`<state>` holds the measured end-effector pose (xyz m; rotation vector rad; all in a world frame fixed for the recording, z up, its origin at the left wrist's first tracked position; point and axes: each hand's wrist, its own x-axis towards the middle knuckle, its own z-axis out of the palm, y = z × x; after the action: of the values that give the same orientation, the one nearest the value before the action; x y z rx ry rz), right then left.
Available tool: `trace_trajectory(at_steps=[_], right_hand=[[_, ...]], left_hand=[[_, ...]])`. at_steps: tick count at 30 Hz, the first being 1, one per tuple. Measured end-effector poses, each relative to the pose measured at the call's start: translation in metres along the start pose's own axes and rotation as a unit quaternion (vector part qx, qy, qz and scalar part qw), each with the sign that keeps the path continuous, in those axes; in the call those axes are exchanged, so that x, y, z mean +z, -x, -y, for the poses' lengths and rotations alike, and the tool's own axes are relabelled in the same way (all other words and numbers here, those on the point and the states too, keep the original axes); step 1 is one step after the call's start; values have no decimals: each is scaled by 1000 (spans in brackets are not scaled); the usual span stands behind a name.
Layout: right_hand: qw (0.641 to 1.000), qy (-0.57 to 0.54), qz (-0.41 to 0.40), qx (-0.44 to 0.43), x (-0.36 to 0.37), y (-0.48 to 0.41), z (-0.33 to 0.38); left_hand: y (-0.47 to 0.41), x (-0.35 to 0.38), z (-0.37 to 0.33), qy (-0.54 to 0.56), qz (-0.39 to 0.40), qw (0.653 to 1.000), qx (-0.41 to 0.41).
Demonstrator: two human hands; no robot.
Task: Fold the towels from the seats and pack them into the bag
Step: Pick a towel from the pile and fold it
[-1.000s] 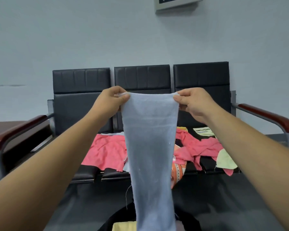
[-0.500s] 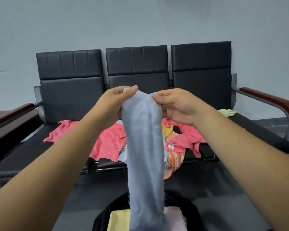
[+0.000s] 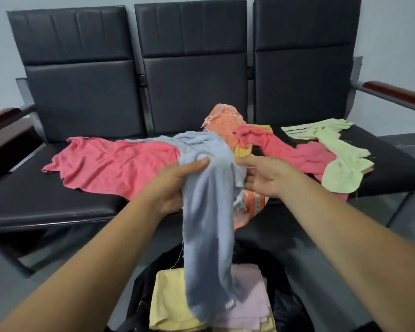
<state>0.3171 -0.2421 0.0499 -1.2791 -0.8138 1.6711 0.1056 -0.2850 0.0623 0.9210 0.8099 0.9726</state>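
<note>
In the head view, the blue towel [image 3: 209,212] hung bunched between both hands, directly above the open black bag [image 3: 285,307]. It was probably held there so its length could be folded once more or lowered straight in. The left hand [image 3: 175,185] gripped the towel's upper bunch, its fingers [image 3: 192,167] curled over the top of the cloth. The right hand [image 3: 264,178] pinched the adjoining edge from the other side, so the towel sat between the two sets of fingers. Its lower end draped over the yellow towel [image 3: 168,300] and pale pink towel [image 3: 247,295] folded in the bag, though blur left actual contact uncertain. The red towel [image 3: 110,166], orange towel [image 3: 225,121] and green towel [image 3: 340,168] lay unfolded on the seats [image 3: 46,204] behind.
</note>
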Motion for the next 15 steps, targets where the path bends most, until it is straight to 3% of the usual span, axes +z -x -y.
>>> trace_trajectory(at_steps=[4,8,12,15], right_hand=[[993,-18,88,72,-5,-7,-18],[981,4,180,77,-10,-4,-14],[968,94,227,56,-6,10,-9],[969,22,245,-30,1,8,-1]], left_hand=[[-15,-8,-3,87,3,996,-10],[-29,-15,-7,125,2,992,31],[-29,-17,-11,93,-26,995,25],[-30,-27,-8,5,23,999,28]])
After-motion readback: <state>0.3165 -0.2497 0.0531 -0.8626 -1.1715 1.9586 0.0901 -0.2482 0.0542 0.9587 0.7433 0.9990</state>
